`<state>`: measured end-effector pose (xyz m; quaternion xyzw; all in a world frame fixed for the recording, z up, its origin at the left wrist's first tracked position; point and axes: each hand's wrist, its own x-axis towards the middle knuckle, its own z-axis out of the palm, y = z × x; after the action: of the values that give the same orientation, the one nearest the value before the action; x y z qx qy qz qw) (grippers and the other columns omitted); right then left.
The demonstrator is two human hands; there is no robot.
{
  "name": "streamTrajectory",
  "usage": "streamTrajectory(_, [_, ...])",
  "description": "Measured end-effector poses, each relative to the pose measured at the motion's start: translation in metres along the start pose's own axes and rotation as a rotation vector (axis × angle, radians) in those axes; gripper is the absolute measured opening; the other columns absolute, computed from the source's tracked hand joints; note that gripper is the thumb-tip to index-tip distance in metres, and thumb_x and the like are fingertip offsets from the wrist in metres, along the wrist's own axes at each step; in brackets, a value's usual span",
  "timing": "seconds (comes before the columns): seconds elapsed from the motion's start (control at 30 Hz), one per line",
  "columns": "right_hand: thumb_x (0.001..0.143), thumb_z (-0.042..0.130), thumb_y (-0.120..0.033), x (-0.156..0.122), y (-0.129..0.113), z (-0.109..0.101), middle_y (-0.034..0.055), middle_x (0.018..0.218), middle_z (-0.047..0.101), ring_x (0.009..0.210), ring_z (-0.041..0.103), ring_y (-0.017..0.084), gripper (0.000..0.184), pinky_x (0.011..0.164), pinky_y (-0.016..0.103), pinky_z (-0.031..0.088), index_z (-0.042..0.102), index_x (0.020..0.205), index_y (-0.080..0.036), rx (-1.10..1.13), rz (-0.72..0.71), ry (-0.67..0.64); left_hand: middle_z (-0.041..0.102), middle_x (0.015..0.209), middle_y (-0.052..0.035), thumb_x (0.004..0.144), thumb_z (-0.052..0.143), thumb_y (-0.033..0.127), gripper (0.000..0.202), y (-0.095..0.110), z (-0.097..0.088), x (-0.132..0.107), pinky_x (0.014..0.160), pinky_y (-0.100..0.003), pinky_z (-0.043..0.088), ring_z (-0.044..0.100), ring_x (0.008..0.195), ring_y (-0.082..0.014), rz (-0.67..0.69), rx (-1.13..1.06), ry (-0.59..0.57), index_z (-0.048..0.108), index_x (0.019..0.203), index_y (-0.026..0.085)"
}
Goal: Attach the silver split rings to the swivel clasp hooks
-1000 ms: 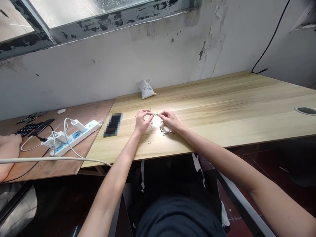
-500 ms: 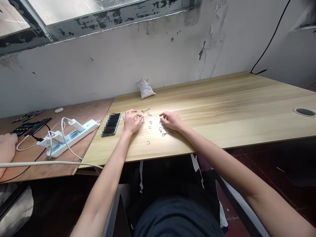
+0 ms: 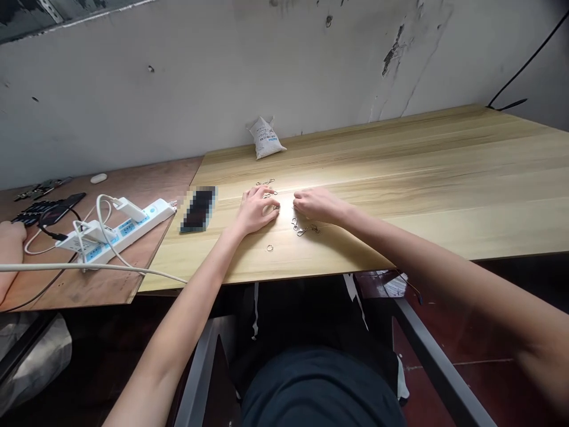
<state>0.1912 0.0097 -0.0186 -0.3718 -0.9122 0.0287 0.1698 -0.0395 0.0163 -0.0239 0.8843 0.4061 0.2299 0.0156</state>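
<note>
Small metal clasps and rings lie scattered on a light wooden table [image 3: 400, 178]. My left hand [image 3: 255, 210] rests on the table with its fingers stretched toward a ring by its fingertips. My right hand [image 3: 315, 206] lies knuckles up, fingers curled down onto the table beside a pair of metal clasps [image 3: 300, 226]. What is under its fingertips is hidden. A single ring [image 3: 269, 248] lies apart, nearer the front edge. More joined clasps [image 3: 265, 182] sit just beyond my left hand.
A phone [image 3: 198, 209] lies left of my left hand. A small white bag [image 3: 265, 137] leans by the wall. On the brown table to the left sit a white power strip [image 3: 116, 228] with chargers and cables, and another person's hand [image 3: 9, 234].
Both hands came down from holding a clasp between them in the air to the table. My left hand moved left, then back toward the middle. The view tilted down.
</note>
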Motion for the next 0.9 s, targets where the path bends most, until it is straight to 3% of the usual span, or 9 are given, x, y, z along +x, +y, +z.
streamTrajectory(0.17, [0.086, 0.052, -0.002, 0.003, -0.003, -0.002, 0.0097, 0.081, 0.066, 0.067, 0.052, 0.016, 0.025, 0.059, 0.030, 0.031, 0.065, 0.071, -0.017, -0.094, -0.035, -0.047, 0.063, 0.117, -0.0048, 0.085, 0.065, 0.033, 0.010, -0.007, -0.003, 0.006, 0.101, -0.049, 0.031, 0.049, 0.117, -0.0289, 0.007, -0.001, -0.039, 0.073, 0.089, 0.028])
streamTrajectory(0.27, [0.088, 0.047, -0.001, 0.002, -0.004, -0.001, 0.0124, 0.085, 0.066, 0.070, 0.052, 0.017, 0.026, 0.058, 0.031, 0.030, 0.065, 0.077, -0.015, -0.139, -0.025, -0.066, 0.063, 0.117, -0.0070, 0.086, 0.065, 0.035, 0.019, -0.013, -0.014, 0.005, 0.100, -0.049, 0.033, 0.052, 0.115, -0.0286, -0.005, -0.016, -0.059, 0.071, 0.102, 0.027])
streamTrajectory(0.37, [0.089, 0.042, 0.000, 0.002, -0.003, -0.002, 0.0134, 0.087, 0.065, 0.069, 0.051, 0.017, 0.026, 0.057, 0.031, 0.029, 0.063, 0.080, -0.012, -0.162, -0.002, -0.083, 0.065, 0.110, -0.0051, 0.087, 0.063, 0.035, 0.017, -0.016, -0.027, 0.001, 0.096, -0.044, 0.037, 0.057, 0.106, -0.0236, 0.015, -0.048, -0.117, 0.070, 0.099, 0.025])
streamTrajectory(0.53, [0.084, 0.041, 0.005, 0.010, 0.001, -0.008, 0.0112, 0.074, 0.062, 0.059, 0.047, 0.014, 0.027, 0.055, 0.032, 0.024, 0.061, 0.072, -0.011, -0.143, 0.043, -0.115, 0.067, 0.100, -0.0045, 0.090, 0.060, 0.031, 0.016, -0.018, -0.027, 0.002, 0.090, -0.039, 0.039, 0.060, 0.094, -0.0185, 0.102, -0.024, -0.195, 0.070, 0.099, 0.023])
streamTrajectory(0.63, [0.084, 0.047, -0.002, 0.015, 0.002, -0.008, 0.0083, 0.071, 0.062, 0.057, 0.047, 0.013, 0.023, 0.054, 0.031, 0.023, 0.062, 0.070, -0.012, -0.073, 0.076, -0.099, 0.068, 0.097, -0.0037, 0.091, 0.059, 0.031, 0.014, -0.018, -0.020, 0.006, 0.090, -0.038, 0.038, 0.061, 0.092, -0.0174, 0.135, -0.003, -0.193, 0.071, 0.093, 0.023])
streamTrajectory(0.8, [0.089, 0.052, -0.019, 0.014, 0.003, 0.006, 0.0040, 0.087, 0.067, 0.067, 0.054, 0.011, 0.017, 0.060, 0.026, 0.034, 0.069, 0.090, -0.017, 0.120, 0.142, 0.018, 0.069, 0.092, -0.0029, 0.095, 0.053, 0.027, 0.020, -0.013, -0.020, 0.014, 0.086, -0.035, 0.039, 0.061, 0.083, -0.0157, 0.228, 0.084, -0.193, 0.071, 0.087, 0.022])
streamTrajectory(0.9, [0.088, 0.054, -0.021, 0.012, 0.003, 0.012, 0.0027, 0.087, 0.068, 0.069, 0.055, 0.010, 0.016, 0.063, 0.024, 0.037, 0.070, 0.091, -0.019, 0.218, 0.157, 0.070, 0.069, 0.092, -0.0031, 0.094, 0.053, 0.026, 0.019, -0.009, -0.020, 0.018, 0.082, -0.034, 0.040, 0.061, 0.083, -0.0157, 0.216, 0.060, -0.183, 0.071, 0.089, 0.022])
